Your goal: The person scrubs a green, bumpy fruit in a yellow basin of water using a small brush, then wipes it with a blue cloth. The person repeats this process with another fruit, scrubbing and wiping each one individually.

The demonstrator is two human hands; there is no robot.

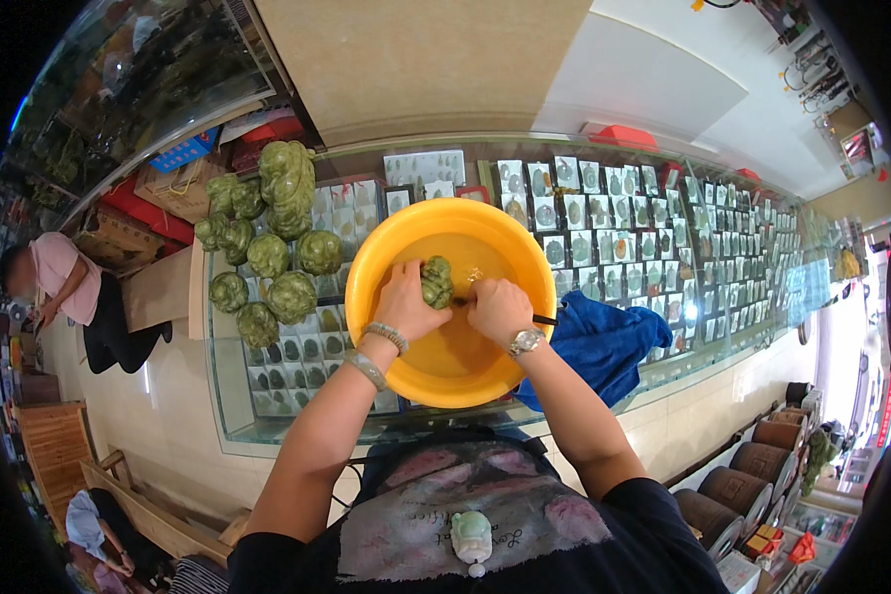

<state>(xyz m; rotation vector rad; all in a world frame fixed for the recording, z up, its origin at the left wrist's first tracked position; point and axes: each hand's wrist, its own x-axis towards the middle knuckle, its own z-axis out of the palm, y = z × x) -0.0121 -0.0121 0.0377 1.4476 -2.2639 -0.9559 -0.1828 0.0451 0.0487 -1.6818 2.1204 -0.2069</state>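
A yellow plastic basin (367,245) with shallow water stands on the glass display counter in front of me. Inside it my left hand (408,297) holds a small carved green stone figure (437,282), upright against the thumb and fingers. My right hand (499,308) is closed just right of the figure on a dark, thin-handled tool (545,320), whose handle sticks out past the wrist; a dark end reaches towards the stone. The tool's working end is mostly hidden, so its kind is unclear. A crumpled blue cloth (601,345) lies against the basin's right side.
Several carved green stones (292,297) stand on the counter at the left. Pendants on white cards (581,247) fill the glass case (713,364). One person (67,278) sits at far left, another (104,531) at lower left. Brown drum-shaped objects (735,490) line the lower right.
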